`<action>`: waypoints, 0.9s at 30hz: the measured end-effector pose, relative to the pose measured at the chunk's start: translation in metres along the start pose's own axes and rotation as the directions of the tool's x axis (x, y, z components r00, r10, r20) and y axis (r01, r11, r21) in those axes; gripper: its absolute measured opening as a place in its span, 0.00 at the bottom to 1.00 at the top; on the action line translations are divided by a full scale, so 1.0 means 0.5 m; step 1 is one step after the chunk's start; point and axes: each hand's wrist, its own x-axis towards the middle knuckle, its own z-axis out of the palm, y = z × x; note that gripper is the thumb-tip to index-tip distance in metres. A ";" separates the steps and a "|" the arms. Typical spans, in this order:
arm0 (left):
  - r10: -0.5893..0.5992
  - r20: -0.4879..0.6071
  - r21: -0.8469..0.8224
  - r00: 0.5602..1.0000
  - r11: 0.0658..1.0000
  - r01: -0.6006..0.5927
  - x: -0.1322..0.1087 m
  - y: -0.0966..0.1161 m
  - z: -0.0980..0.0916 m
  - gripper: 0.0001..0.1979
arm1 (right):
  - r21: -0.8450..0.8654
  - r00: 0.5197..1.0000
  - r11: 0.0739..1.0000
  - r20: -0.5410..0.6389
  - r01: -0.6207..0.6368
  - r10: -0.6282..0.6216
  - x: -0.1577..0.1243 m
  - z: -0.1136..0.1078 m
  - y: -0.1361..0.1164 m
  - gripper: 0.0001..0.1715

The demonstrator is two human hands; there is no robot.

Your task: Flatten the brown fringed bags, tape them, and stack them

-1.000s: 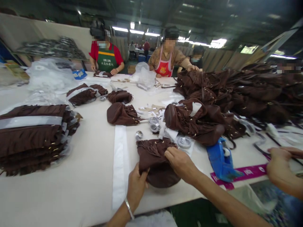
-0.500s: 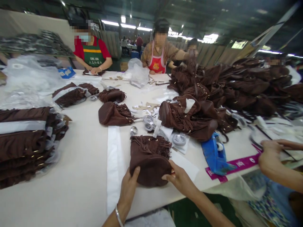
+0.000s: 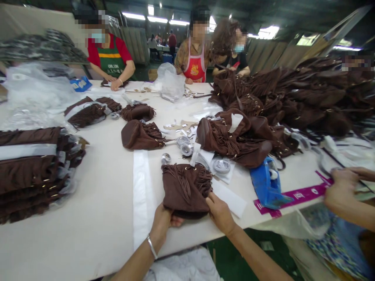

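A brown fringed bag (image 3: 186, 187) lies at the table's near edge with its base toward me. My left hand (image 3: 165, 218), with a bangle at the wrist, grips the lower left corner, fingers tucked under the base. At the lower right side my right hand (image 3: 219, 212) pinches the bag, the thumb on top. Fringe and small metal eyelets show along the bag's far end. Just beyond it lie wrapped coiled straps (image 3: 222, 165) and a strip of white paper (image 3: 195, 155). A long white sheet (image 3: 141, 195) is left of the bag.
Flat brown bags are stacked (image 3: 26, 168) at left. A large brown bag pile (image 3: 293, 93) fills the back right. A blue tape dispenser (image 3: 266, 183) stands by purple tape (image 3: 301, 194). A neighbour's hand (image 3: 342, 187) is at right; several co-workers stand across the table.
The bag's base has tipped down and under, so more of its fringed front shows. My left fingers have slid beneath it. Across the table, a co-worker has lifted a brown bag.
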 end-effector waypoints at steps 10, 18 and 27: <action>0.068 -0.009 -0.035 0.998 0.997 -0.068 -0.004 0.004 -0.012 0.27 | 0.198 0.970 0.962 0.112 0.189 -0.214 0.091 -0.173 -0.088 0.41; 0.076 0.019 -0.214 0.997 0.974 -0.070 -0.051 -0.002 0.046 0.28 | 0.025 0.956 0.957 -0.061 0.287 -0.285 0.078 -0.086 -0.079 0.36; 0.013 -0.125 -0.200 0.992 0.979 -0.039 -0.037 -0.012 0.063 0.25 | 0.014 0.968 0.968 0.027 0.250 -0.251 0.052 -0.108 -0.071 0.37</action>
